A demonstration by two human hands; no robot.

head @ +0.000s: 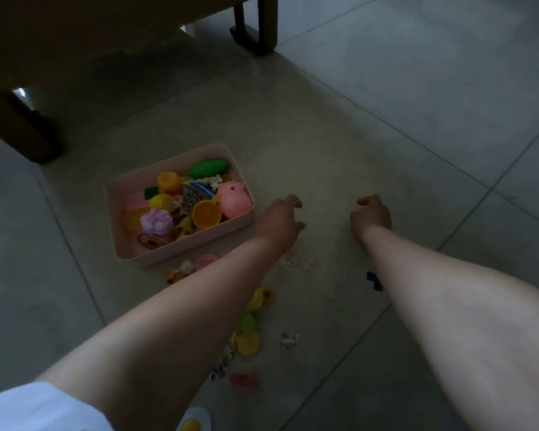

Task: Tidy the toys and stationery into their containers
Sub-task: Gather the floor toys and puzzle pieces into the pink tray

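Observation:
A pale pink box point(128, 244) stands on the tiled floor, filled with small toys, among them a pink pig point(234, 200), a green oval toy point(209, 168) and an orange cup point(206, 214). My left hand point(280, 222) hovers just right of the box with its fingers curled apart and nothing in them. My right hand point(371, 216) is further right, fingers bent down to the floor; a tiny pale speck shows at its fingertips. Loose toys lie under and between my forearms: pale puzzle bits point(296, 261), a dark blue piece point(374, 281), yellow shells point(262, 298) and a pink ring point(245, 379).
Dark wooden furniture stands behind the box, with one leg point(255, 29) at the top and another point(19, 126) at the left. A yellow-green toy point(246, 334) and small figures point(181, 272) lie by my left arm. A white and yellow object point(195, 419) sits at the bottom edge.

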